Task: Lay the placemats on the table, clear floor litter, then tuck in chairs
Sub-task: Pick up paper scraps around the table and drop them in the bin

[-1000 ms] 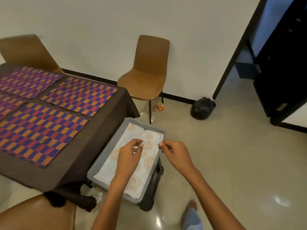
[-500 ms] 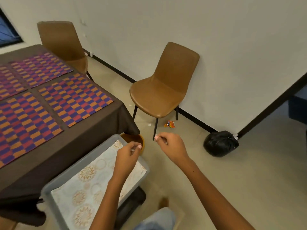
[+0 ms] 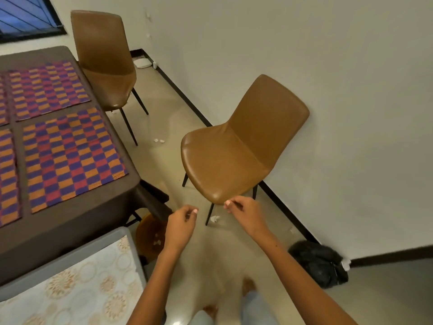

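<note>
Nearest, both forearms reach forward over bare floor (image 3: 234, 254), the person's feet just below them. The left hand (image 3: 180, 222) hangs with fingers loosely curled, thumb and forefinger close together; whether they pinch anything cannot be told. The right hand (image 3: 244, 213) is likewise curled, its fingertips near the front edge of the nearer chair (image 3: 229, 160), just short of touching as far as the view shows. Neither hand plainly holds anything.

To the left, a grey tray (image 3: 70, 256) with a patterned cloth (image 3: 77, 294) sits just below the corner of the counter (image 3: 70, 226). A round brown stool (image 3: 150, 238) shows under that corner, with white scraps on it.

A crumpled white scrap (image 3: 214, 218) lies on the floor by the nearer chair's front leg, between the two hands and slightly beyond them. A black bag (image 3: 318, 263) rests against the wall to the right.

An open lane of floor runs between the counter's right edge and the nearer chair, which stands back against the wall. The placemats (image 3: 70, 158) lie flat on the counter, side by side. Farther on, small white bits (image 3: 158, 140) lie in the lane near the far chair (image 3: 105, 64), which stands beside the counter's far corner.
</note>
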